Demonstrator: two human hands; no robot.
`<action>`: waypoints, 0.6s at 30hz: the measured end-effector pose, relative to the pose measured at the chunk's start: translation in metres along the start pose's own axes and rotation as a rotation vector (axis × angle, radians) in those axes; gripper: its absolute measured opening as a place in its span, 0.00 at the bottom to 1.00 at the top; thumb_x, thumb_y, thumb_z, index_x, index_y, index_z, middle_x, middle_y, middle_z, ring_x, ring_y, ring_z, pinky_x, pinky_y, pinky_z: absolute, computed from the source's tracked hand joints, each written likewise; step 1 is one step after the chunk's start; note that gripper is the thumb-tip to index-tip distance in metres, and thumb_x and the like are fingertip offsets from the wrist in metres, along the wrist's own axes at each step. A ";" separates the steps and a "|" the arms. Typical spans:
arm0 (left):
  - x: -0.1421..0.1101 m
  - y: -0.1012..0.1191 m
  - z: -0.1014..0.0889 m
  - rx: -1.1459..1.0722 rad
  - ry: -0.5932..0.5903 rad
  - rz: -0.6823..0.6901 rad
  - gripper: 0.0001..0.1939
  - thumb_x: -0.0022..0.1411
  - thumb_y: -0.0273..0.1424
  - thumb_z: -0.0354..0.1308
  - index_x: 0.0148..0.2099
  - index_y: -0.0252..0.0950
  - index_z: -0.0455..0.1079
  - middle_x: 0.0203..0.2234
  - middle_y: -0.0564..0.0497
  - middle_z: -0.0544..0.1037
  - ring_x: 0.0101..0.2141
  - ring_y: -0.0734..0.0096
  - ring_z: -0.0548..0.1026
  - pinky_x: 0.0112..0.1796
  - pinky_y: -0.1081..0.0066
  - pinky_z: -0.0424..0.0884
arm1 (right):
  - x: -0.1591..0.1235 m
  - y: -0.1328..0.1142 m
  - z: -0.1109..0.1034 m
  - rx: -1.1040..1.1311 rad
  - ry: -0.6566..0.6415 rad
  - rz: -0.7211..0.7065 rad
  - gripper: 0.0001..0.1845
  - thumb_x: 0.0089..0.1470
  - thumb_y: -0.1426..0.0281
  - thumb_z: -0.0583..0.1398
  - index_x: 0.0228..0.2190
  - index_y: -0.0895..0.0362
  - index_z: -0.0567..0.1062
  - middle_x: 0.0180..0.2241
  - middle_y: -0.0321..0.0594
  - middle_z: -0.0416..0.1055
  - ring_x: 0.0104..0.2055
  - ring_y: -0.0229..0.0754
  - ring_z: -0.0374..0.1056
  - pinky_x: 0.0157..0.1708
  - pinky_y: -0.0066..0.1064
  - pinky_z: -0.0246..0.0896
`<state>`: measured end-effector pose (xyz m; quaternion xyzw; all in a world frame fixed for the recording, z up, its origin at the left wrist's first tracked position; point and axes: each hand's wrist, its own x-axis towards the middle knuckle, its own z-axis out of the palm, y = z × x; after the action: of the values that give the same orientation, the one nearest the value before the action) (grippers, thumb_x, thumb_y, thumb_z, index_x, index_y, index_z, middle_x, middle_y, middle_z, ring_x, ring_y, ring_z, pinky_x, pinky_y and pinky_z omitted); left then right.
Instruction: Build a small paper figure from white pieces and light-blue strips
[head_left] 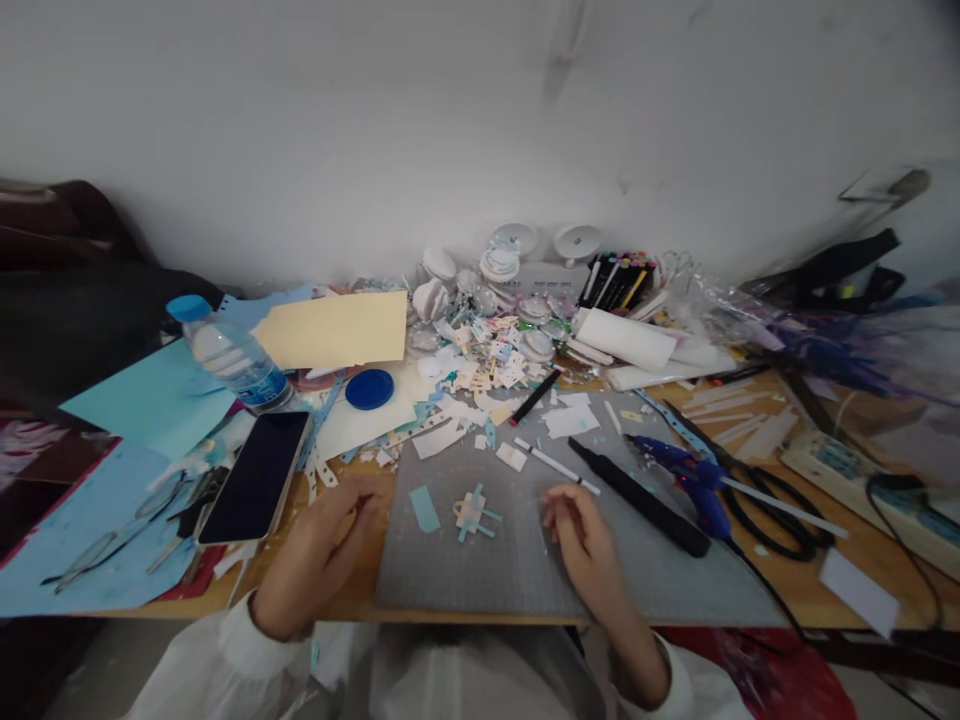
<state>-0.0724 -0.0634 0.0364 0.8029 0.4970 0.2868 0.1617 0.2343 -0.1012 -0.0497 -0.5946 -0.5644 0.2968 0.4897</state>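
Observation:
My left hand (326,545) hovers over the wooden table edge left of the grey cutting mat (517,575), slightly blurred, with loosely bent fingers apart and nothing visible in them. On the mat's right half, my right hand (583,535) is half curled and holds nothing that I can see. Between the two hands lies a small piece made of pale paper with light-blue strips sticking out (471,513). Beside it is a light-blue paper rectangle (424,509). A white pen (556,466) lies just beyond my right hand.
Right of the mat's middle lie a black stick-like tool (641,500), a blue glue gun (686,478) and black scissors (780,515). Paper scraps (487,360) pile up behind. A phone (256,478), a water bottle (238,360) and a blue lid (370,389) are left.

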 end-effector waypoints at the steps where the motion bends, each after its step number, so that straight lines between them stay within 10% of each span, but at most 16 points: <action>1: -0.002 0.001 0.000 -0.011 0.012 -0.019 0.08 0.68 0.33 0.49 0.40 0.38 0.67 0.29 0.51 0.77 0.31 0.68 0.76 0.33 0.72 0.71 | 0.001 -0.002 0.000 0.007 -0.002 0.010 0.08 0.62 0.68 0.52 0.37 0.56 0.69 0.29 0.36 0.70 0.27 0.37 0.66 0.27 0.28 0.63; 9: -0.009 0.021 0.000 -0.053 -0.014 -0.069 0.11 0.68 0.34 0.48 0.34 0.39 0.66 0.25 0.53 0.74 0.27 0.69 0.73 0.30 0.72 0.69 | 0.003 -0.020 0.007 0.133 0.008 0.044 0.11 0.60 0.62 0.55 0.31 0.56 0.70 0.26 0.36 0.69 0.27 0.37 0.66 0.27 0.27 0.63; 18: 0.016 0.069 -0.005 -0.505 0.028 0.092 0.05 0.63 0.30 0.59 0.42 0.40 0.70 0.32 0.51 0.74 0.34 0.68 0.73 0.36 0.70 0.70 | 0.015 -0.113 0.025 0.438 -0.171 0.036 0.19 0.57 0.55 0.58 0.23 0.54 0.63 0.19 0.29 0.57 0.20 0.32 0.55 0.20 0.24 0.54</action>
<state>-0.0212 -0.0811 0.0828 0.7546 0.3748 0.4200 0.3372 0.1720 -0.0940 0.0482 -0.4567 -0.5151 0.4702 0.5522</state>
